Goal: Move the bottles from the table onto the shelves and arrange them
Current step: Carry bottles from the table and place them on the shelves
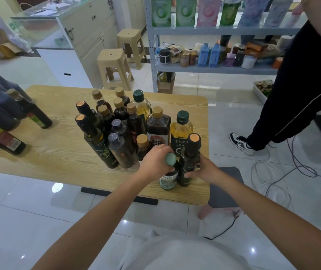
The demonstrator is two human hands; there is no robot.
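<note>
**Both hands on bottles at the table's near corner**

On the wooden table [58,152], your left hand [156,159] wraps the green-capped bottle's [169,172] neck; your right hand [204,169] clasps the dark copper-capped bottle [189,160] beside it. Both bottles stand upright.

Wooden rounded-corner table [62,152] in front of grey metal shelving unit [214,69] – cluster of dark glass and plastic bottles [124,125] at table centre-right; second bottle group [5,114] at left edge (partly cropped). Two beige plastic stools [116,67] behind table, left of shelving.

Wood-grain table [62,152], dk bottles [101,147], mint cap [170,159].
</note>
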